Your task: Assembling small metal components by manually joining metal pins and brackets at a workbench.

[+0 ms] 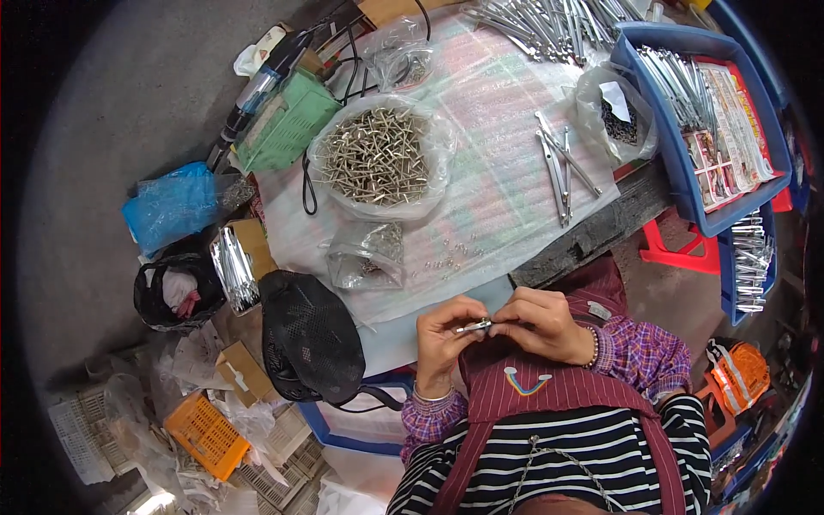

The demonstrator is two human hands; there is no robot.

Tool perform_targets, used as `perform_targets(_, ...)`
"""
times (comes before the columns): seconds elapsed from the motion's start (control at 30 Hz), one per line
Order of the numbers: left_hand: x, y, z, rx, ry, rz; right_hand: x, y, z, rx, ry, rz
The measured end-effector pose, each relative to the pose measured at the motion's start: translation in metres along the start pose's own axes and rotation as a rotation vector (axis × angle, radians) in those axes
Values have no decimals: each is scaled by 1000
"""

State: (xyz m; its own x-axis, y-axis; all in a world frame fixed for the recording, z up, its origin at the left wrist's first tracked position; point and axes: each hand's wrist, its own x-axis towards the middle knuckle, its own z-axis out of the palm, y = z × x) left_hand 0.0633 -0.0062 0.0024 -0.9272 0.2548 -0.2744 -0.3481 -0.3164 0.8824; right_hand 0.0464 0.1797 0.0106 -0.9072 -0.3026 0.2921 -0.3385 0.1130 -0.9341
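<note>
My left hand (442,336) pinches a slim, shiny metal part (472,327) in front of my apron. My right hand (546,324) meets it at the part's right end, thumb and fingers pressed together; whatever lies between those fingertips is hidden. Ahead on the sheet-covered table, small loose metal pieces (451,257) are scattered. Beyond them stands an open plastic bag of pin-like metal fasteners (375,156). A smaller clear bag (367,256) sits nearer to me, holding little pieces. Several long metal strips (562,167) lie crossed at the table's right side.
At the right are a blue tray (705,216) with metal strips and a bag of dark small parts (620,116). More strips (558,26) are heaped at the far edge. On the left are a green basket (287,120), a power screwdriver (249,101) and a black mesh cap (311,336).
</note>
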Motion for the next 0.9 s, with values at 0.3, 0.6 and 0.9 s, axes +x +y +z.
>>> perform_targets(0.3,-8,-6,15,57,182,85,-3,1,3,-33,22,11)
perform_targets(0.6,-9,-2,21,47,217,47,-2,4,3,-117,32,-50)
perform_targets(0.9,-8,-2,16,153,245,201,9,-3,0,-19,-66,74)
